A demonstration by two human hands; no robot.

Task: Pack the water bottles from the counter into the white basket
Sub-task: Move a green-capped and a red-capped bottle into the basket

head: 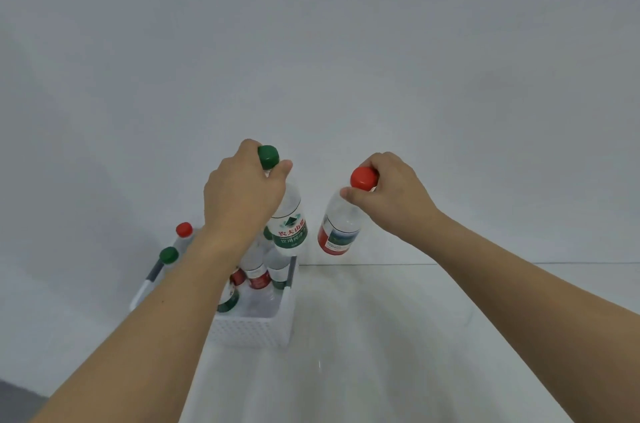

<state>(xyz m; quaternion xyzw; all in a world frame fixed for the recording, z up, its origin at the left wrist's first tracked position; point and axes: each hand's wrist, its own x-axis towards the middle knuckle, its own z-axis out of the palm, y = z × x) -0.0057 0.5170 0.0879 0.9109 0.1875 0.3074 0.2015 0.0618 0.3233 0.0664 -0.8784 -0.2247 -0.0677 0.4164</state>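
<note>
Left hand: the left hand (pixel 242 194) grips the green-capped bottle (pixel 289 221) by its neck, fingers curled just under the cap — bottle held up in the air, tilted, above the far end of the basket.
Right hand: the right hand (pixel 388 187) pinches the red-capped bottle (pixel 337 232) at the neck, thumb on the near side, fingers wrapped behind the cap; this one hangs well above the counter, just right of the basket.
Gap between the two: the held bottles sit side by side, near each other but apart.
White basket: the white basket (pixel 252 331) stands on the counter at centre-left, perforated near wall facing us — several bottles already upright inside, red and green labels showing, partly hidden by the left forearm.
Left of the basket: a red cap (pixel 184 229) and a green cap (pixel 168 254) poke up at the far left edge; whether those bottles are inside or beside the basket, I can't tell.
Surface: a white counter (pixel 415 336), smooth and faintly glossy, its far edge running as a thin line to the right.
Room: a plain pale grey wall (pixel 311 41) fills the whole upper scene.
</note>
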